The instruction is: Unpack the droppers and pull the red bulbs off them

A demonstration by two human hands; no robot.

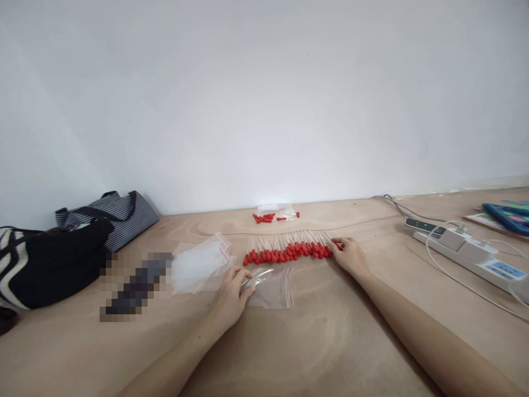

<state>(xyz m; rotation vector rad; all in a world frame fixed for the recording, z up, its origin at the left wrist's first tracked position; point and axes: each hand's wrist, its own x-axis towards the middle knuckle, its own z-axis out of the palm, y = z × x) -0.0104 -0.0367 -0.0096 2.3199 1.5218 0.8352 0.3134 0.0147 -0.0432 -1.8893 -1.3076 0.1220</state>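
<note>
Head view, frame centre: my left hand (pixel 232 292) pinches a clear bag (pixel 270 288); my right hand (pixel 349 255), fingers loosely together, touches the droppers (pixel 289 251). Judged: bagging; next, pick one cleanly.

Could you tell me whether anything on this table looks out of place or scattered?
A few red-tipped pieces lie loose near the wall, apart from the neat row of droppers that the right hand touches. The left hand rests on a clear bag. Nothing looks damaged.

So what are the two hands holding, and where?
The left hand pinches the clear zip bag at its left edge. The right hand touches the right end of the red-tipped dropper row.
</note>
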